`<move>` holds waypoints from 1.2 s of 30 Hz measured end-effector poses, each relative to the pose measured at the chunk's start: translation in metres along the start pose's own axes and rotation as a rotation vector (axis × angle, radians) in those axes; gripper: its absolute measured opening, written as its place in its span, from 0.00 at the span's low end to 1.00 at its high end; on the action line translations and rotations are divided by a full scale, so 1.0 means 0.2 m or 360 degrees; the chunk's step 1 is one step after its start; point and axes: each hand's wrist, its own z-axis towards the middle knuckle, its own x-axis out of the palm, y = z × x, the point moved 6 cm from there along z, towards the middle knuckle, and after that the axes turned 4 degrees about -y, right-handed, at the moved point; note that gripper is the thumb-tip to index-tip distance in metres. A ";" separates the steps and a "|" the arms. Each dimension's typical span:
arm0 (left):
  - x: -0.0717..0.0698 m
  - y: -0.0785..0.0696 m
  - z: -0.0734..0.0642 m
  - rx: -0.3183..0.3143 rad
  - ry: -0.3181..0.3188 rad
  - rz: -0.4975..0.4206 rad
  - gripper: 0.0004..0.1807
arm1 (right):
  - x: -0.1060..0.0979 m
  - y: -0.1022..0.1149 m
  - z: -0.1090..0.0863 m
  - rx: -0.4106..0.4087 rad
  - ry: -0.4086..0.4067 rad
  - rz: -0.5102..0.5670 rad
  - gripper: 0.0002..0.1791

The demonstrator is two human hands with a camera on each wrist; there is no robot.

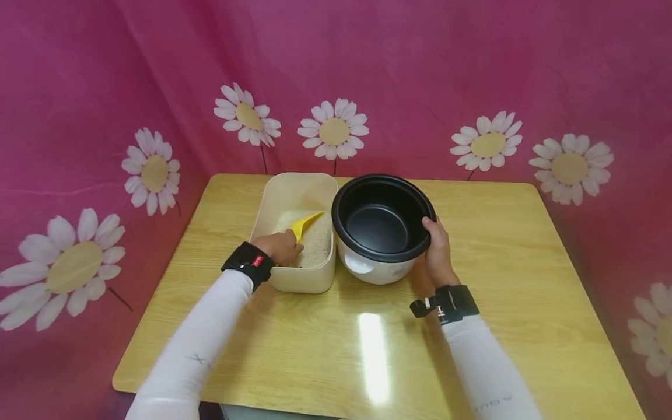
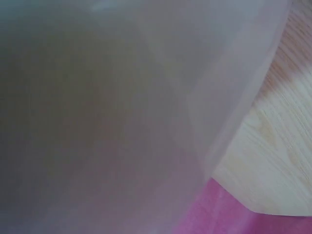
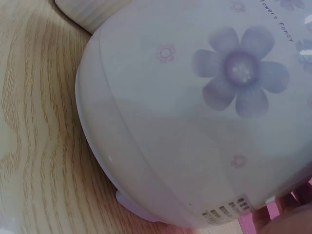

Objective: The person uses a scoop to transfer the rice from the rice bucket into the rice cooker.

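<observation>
My left hand (image 1: 282,247) reaches over the near side of a cream bin (image 1: 303,281) and grips a yellow scoop (image 1: 307,224) by its handle. The scoop's blade points to the right, over white rice (image 1: 317,246) in the bin. A blurred pale wall (image 2: 136,117) fills most of the left wrist view. My right hand (image 1: 438,251) holds the right side of a white rice cooker (image 1: 382,273), thumb on the rim of its black inner pot (image 1: 379,227). Purple flowers mark the rice cooker's side (image 3: 161,126) in the right wrist view.
Bin and rice cooker stand side by side, nearly touching, on a wooden table (image 1: 504,245). A pink curtain (image 1: 399,76) with daisies closes off the back and both sides. The table's near edge (image 1: 273,412) shows at the bottom.
</observation>
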 end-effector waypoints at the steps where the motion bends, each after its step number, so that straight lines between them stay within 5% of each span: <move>1: 0.00 0.00 0.00 -0.0031 0.0001 -0.0045 0.20 | 0.00 0.00 0.00 0.0003 -0.0005 -0.0001 0.30; 12: 0.00 0.03 0.00 -0.0168 -0.0036 -0.0210 0.25 | -0.01 -0.01 0.00 0.0000 -0.0037 0.0020 0.30; 36: 0.00 0.04 -0.01 -0.0207 -0.0024 -0.0227 0.25 | 0.00 -0.02 0.01 -0.0003 -0.0017 0.0010 0.30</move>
